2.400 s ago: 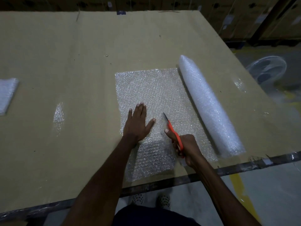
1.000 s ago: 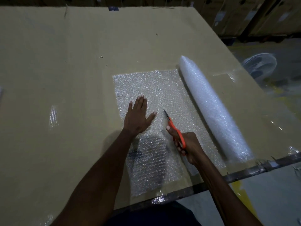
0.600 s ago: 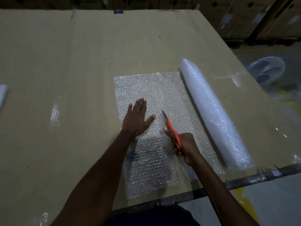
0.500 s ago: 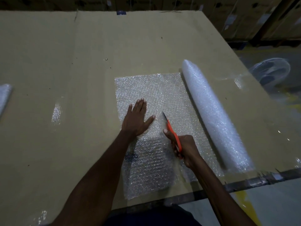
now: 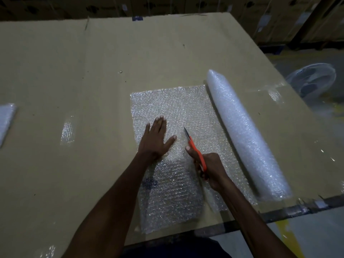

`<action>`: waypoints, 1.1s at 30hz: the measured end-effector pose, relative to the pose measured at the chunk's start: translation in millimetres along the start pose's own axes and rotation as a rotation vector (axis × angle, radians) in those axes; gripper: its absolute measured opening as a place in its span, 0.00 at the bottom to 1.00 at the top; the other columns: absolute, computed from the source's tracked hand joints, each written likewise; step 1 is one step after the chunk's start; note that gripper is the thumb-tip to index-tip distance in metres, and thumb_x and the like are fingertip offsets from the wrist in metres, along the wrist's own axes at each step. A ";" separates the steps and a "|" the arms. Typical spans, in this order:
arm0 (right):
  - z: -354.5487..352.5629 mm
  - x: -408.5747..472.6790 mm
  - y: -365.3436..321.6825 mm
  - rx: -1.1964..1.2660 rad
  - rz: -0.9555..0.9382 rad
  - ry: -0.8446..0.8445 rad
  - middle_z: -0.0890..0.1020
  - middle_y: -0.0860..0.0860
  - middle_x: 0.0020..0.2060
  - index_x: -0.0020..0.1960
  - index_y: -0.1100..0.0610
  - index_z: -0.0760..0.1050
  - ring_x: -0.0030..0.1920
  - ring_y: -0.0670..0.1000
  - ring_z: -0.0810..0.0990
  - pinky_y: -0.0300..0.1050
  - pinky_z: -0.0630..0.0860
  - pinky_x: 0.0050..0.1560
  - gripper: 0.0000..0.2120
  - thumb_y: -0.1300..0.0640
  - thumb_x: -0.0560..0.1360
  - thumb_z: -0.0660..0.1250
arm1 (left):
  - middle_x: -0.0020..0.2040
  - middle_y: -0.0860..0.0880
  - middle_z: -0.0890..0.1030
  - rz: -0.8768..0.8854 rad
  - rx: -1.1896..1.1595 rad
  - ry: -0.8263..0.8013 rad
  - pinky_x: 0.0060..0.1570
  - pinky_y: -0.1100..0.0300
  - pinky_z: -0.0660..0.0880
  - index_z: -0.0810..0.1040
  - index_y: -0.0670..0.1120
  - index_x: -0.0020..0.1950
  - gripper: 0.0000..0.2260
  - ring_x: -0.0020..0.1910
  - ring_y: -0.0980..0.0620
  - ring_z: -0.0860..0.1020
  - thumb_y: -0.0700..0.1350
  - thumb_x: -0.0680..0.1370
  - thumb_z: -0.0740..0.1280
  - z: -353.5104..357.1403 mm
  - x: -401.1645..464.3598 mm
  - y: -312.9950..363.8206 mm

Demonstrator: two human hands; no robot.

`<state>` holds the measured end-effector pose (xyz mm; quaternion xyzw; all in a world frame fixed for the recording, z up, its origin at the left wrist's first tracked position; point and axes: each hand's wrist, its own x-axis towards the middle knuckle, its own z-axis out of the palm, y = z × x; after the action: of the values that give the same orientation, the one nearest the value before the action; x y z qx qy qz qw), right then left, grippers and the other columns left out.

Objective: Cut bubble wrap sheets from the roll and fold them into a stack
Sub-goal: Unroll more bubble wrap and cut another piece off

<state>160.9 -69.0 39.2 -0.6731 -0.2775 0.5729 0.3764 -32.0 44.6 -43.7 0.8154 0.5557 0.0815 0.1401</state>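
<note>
Now your left hand (image 5: 156,138) lies flat on the unrolled bubble wrap sheet (image 5: 173,107), fingers straight and pointing away from you, thumb spread toward the right, palm pressing the sheet against the cardboard-covered table (image 5: 74,71). Your right hand (image 5: 210,169) is curled round the orange handles of the scissors (image 5: 195,149), forefinger stretched along the handle toward the blades; the blades point away from you and slightly left, tips lying over the sheet just right of your left thumb. Whether the blades stand apart or together you cannot tell from this view, since they show as one thin dark sliver. Behind the scissors, toward you, the sheet is parted along a line running to the near edge of the table, the strip on the right side lifting a little beside your right forearm. The sheet is joined along its right edge to the bubble wrap roll (image 5: 243,133), which lies on the table at a slant, its far end nearer the middle and its near end close to the table's front edge. At the far left edge of the view, well apart from your hands, a folded bubble wrap stack (image 5: 6,118) rests on the table, only partly visible. Beyond the table's right side a white fan (image 5: 312,79) stands on the floor.
</note>
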 end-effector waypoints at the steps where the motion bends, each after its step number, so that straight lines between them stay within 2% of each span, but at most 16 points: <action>1: 2.2 1.5 -2.7 -0.005 0.005 0.004 0.72 0.55 0.23 0.27 0.59 0.74 0.21 0.50 0.66 0.38 0.60 0.23 0.25 0.42 0.67 0.80 | 0.82 0.46 0.44 -0.006 -0.001 -0.002 0.77 0.49 0.37 0.46 0.43 0.82 0.38 0.81 0.51 0.41 0.67 0.80 0.46 -0.2 -0.2 0.1; 9: 8.2 7.7 -5.3 0.022 0.020 0.024 0.72 0.56 0.23 0.27 0.59 0.74 0.20 0.50 0.66 0.36 0.60 0.22 0.24 0.46 0.67 0.81 | 0.82 0.48 0.42 -0.024 -0.053 -0.029 0.78 0.47 0.37 0.45 0.44 0.82 0.39 0.81 0.52 0.40 0.68 0.81 0.47 0.0 2.0 -2.9; 13: 11.0 9.6 -8.5 0.019 0.020 0.023 0.72 0.56 0.24 0.26 0.57 0.74 0.21 0.50 0.67 0.37 0.60 0.23 0.24 0.43 0.66 0.81 | 0.83 0.49 0.46 -0.087 -0.252 -0.060 0.78 0.49 0.37 0.49 0.45 0.83 0.37 0.81 0.54 0.42 0.67 0.81 0.46 -7.3 7.5 -3.0; 15: 12.2 11.9 -11.9 0.016 0.022 0.030 0.73 0.57 0.25 0.26 0.57 0.74 0.22 0.51 0.67 0.38 0.60 0.24 0.24 0.42 0.66 0.81 | 0.83 0.49 0.49 -0.115 -0.326 -0.022 0.77 0.50 0.37 0.51 0.45 0.82 0.34 0.81 0.53 0.44 0.65 0.82 0.46 -11.0 10.8 -3.2; 18: 10.3 11.8 -12.8 0.002 0.025 0.027 0.73 0.56 0.24 0.25 0.56 0.74 0.21 0.51 0.67 0.38 0.59 0.24 0.25 0.42 0.66 0.81 | 0.82 0.48 0.51 -0.101 -0.262 0.071 0.77 0.49 0.39 0.54 0.45 0.82 0.32 0.81 0.51 0.46 0.63 0.84 0.45 -10.0 19.4 -6.0; 21: 6.9 9.2 -11.7 -0.014 0.030 0.019 0.73 0.56 0.23 0.23 0.55 0.75 0.21 0.50 0.67 0.37 0.59 0.24 0.24 0.42 0.67 0.80 | 0.82 0.45 0.51 -0.068 -0.162 0.078 0.77 0.46 0.40 0.53 0.43 0.82 0.31 0.81 0.49 0.46 0.61 0.84 0.47 -6.8 32.2 -11.7; 27: 9.9 16.7 -18.1 0.029 0.042 0.003 0.74 0.56 0.24 0.36 0.64 0.79 0.20 0.49 0.67 0.35 0.59 0.20 0.21 0.46 0.69 0.80 | 0.82 0.45 0.50 -0.015 -0.019 0.065 0.78 0.45 0.41 0.51 0.42 0.82 0.32 0.81 0.48 0.46 0.61 0.85 0.48 0.0 42.1 -20.0; 30: 11.5 19.1 -17.8 0.050 0.043 0.003 0.73 0.57 0.24 0.38 0.66 0.79 0.20 0.49 0.66 0.35 0.59 0.19 0.20 0.49 0.70 0.80 | 0.82 0.44 0.51 -0.016 -0.003 0.064 0.78 0.45 0.42 0.52 0.42 0.82 0.32 0.81 0.48 0.47 0.61 0.84 0.47 0.8 41.3 -20.3; 33: 10.8 21.2 -17.5 0.045 0.044 0.005 0.73 0.57 0.24 0.39 0.66 0.80 0.21 0.49 0.66 0.35 0.59 0.21 0.21 0.47 0.69 0.80 | 0.82 0.45 0.50 -0.024 -0.002 0.055 0.78 0.46 0.41 0.51 0.42 0.82 0.33 0.81 0.49 0.46 0.62 0.84 0.46 0.4 41.2 -19.4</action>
<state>155.3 -40.1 41.0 -0.6718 -0.2486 0.5856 0.3795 -33.8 89.5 -51.2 0.8059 0.5692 0.1028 0.1263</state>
